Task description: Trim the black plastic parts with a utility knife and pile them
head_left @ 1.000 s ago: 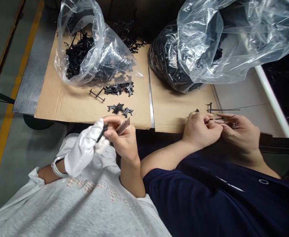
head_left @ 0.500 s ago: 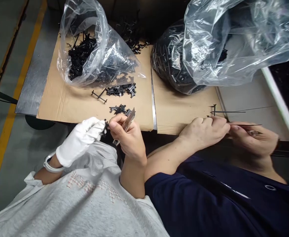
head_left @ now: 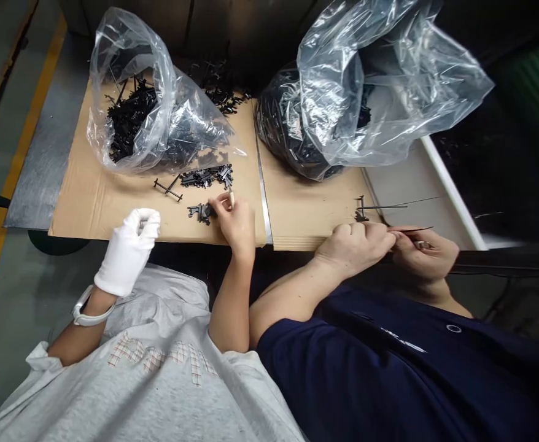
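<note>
Bare right hand (head_left: 238,222) has moved to jagged black parts (head_left: 200,213) on cardboard (head_left: 99,205).

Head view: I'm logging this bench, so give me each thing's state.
Left hand: gloved, fingers curled
Right hand: bare, at loose black parts
Left plastic bag: open, partly filled
Right plastic bag: partly filled, loose-topped
Black branched piece: lying loose
Cardboard: flat
Wristband: worn
Co-worker's hands: together

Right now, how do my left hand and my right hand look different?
Your left hand wears a white glove; your right hand is bare.
The left hand is by the front edge of the cardboard, while the right hand has its fingertips at some small black parts.
The left wrist has a white band; the right wrist shows none.
Both hands have bent fingers.
</note>
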The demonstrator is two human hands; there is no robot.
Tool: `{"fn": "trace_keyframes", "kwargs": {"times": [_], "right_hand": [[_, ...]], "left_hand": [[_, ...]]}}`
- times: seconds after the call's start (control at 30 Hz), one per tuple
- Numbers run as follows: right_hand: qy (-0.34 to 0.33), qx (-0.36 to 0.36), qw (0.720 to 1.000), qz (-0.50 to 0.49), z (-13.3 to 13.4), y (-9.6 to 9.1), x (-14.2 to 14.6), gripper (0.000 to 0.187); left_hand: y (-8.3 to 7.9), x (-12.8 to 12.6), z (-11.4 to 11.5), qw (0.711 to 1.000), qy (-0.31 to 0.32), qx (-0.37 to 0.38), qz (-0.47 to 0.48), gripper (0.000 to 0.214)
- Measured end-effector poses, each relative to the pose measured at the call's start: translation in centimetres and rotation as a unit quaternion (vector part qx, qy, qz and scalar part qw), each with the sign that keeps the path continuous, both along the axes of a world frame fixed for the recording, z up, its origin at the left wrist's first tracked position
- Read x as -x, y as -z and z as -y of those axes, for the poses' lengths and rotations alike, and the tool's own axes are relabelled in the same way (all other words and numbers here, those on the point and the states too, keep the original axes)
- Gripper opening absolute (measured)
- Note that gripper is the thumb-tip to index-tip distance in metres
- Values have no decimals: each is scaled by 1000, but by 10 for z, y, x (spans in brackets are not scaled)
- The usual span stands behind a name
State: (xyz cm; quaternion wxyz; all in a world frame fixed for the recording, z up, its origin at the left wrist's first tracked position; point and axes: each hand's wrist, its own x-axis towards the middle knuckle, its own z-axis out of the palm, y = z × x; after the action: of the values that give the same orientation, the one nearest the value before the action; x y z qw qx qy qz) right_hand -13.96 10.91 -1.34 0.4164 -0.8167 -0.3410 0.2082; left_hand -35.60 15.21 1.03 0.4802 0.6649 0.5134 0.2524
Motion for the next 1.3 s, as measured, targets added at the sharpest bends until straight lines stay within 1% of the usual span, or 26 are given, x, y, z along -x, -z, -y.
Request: {"fn": "trace_keyframes", "kwargs": {"times": [0.07, 0.13, 0.17, 0.2, 0.27, 0.33, 0.4, 0.47, 0.53, 0.6, 0.67, 0.73, 0.8, 0.83, 0.9, 0.97, 1.03, 1.07, 1.1, 1.13, 1.17, 1.2, 1.3], "right_hand": [[37, 8, 997, 62, -11, 1, -11, 10], [57, 27, 989, 134, -25, 3, -22, 20], [53, 39, 985, 158, -31, 5, -27, 25], [43, 50, 983, 171, -36, 7, -32, 25], [21, 56, 983, 173, -41, 11, -38, 17], [15, 45, 983, 176, -40, 12, -42, 9], [15, 32, 983, 182, -33, 8, -41, 8], [20, 5, 982, 188, -23, 1, -36, 8], [11, -42, 982, 185, -12, -9, -24, 9], [-35, -108, 980, 163, -1, -18, -8, 11], [-116, -184, 968, 128, 10, -24, 12, 12], [-207, -256, 938, 107, 20, -26, 29, 17], [-270, -302, 909, 93, 27, -26, 39, 25], [-282, -311, 904, 84, 29, -25, 42, 27], [-282, -292, 913, 47, 34, -24, 45, 25], [-280, -240, 929, -31, 36, -22, 45, 22], [-269, -202, 933, -124, 38, -21, 46, 24], [-257, -199, 931, -163, 38, -21, 47, 24], [-241, -205, 929, -190, 37, -20, 48, 22], [-227, -213, 928, -205, 36, -20, 49, 21], [-218, -221, 927, -209, 36, -21, 50, 22], [-217, -227, 927, -203, 35, -23, 50, 24], [-244, -243, 929, -138, 36, -30, 51, 25]], "left_hand": [[0, 0, 1, 1000, 8, 6, -6, 39], [1, -1, 3, 1000, 11, 15, -6, 40], [1, -2, 3, 1000, 11, 19, -5, 41], [1, -3, 4, 1000, 11, 22, -3, 41], [1, -3, 4, 999, 14, 30, 2, 41], [2, -3, 3, 999, 15, 36, 9, 40], [3, -4, 2, 999, 18, 41, 15, 38], [5, -7, 2, 998, 25, 47, 28, 35], [4, -11, 3, 996, 34, 63, 56, 32], [2, -17, 3, 988, 48, 106, 101, 34], [-3, -22, 2, 967, 73, 188, 155, 39], [-8, -26, 1, 935, 102, 275, 200, 42], [-14, -28, 0, 913, 119, 321, 220, 38], [-16, -28, 0, 912, 116, 323, 223, 35], [-18, -28, 2, 930, 92, 281, 219, 29], [-16, -27, 5, 962, 47, 189, 193, 28], [-12, -25, 8, 987, 24, 63, 149, 24], [-10, -23, 10, 991, 29, 9, 129, 21], [-9, -21, 12, 992, 42, -29, 116, 20], [-9, -19, 13, 991, 58, -48, 114, 21], [-10, -16, 14, 989, 71, -45, 119, 24], [-11, -13, 15, 989, 80, -20, 126, 30], [-16, -4, 15, 976, 117, 114, 142, 47]]}}
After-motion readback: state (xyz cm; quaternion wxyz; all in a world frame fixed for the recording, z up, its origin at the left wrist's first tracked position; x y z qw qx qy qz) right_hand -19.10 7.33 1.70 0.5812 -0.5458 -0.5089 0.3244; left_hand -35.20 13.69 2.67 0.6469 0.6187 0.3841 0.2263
